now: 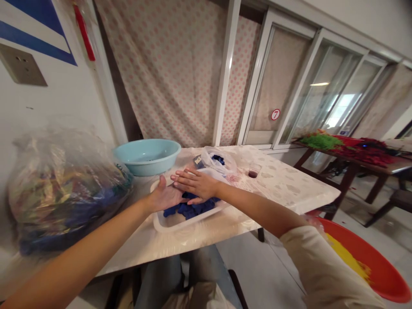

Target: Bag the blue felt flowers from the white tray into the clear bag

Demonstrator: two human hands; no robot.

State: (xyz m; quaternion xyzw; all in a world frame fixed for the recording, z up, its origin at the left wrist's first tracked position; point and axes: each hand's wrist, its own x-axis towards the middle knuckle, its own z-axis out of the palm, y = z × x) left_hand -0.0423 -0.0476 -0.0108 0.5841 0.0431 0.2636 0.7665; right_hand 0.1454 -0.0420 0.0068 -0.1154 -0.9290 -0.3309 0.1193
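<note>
Above a white plastic tray [170, 228], my left hand [166, 196] is turned palm up with its fingers out and the thumb raised. Across it lies my right hand [200, 185], flat, palm down, fingers stretched. The two hands touch or nearly touch; whether anything small sits between the palms is hidden. Under them in the tray is a loose heap of dark blue pieces [189, 211], soft-looking and crumpled, partly covered by the hands. Behind the tray an open clear plastic bag [209, 159] holds more dark blue material [219, 159].
A light blue basin [149, 161] stands at the back left, beside a large stuffed clear bag [67, 193]. A cup of dark liquid [253, 171] is on the patterned tablecloth [289, 184]. To the lower right sits a red basin [383, 262] with yellow material.
</note>
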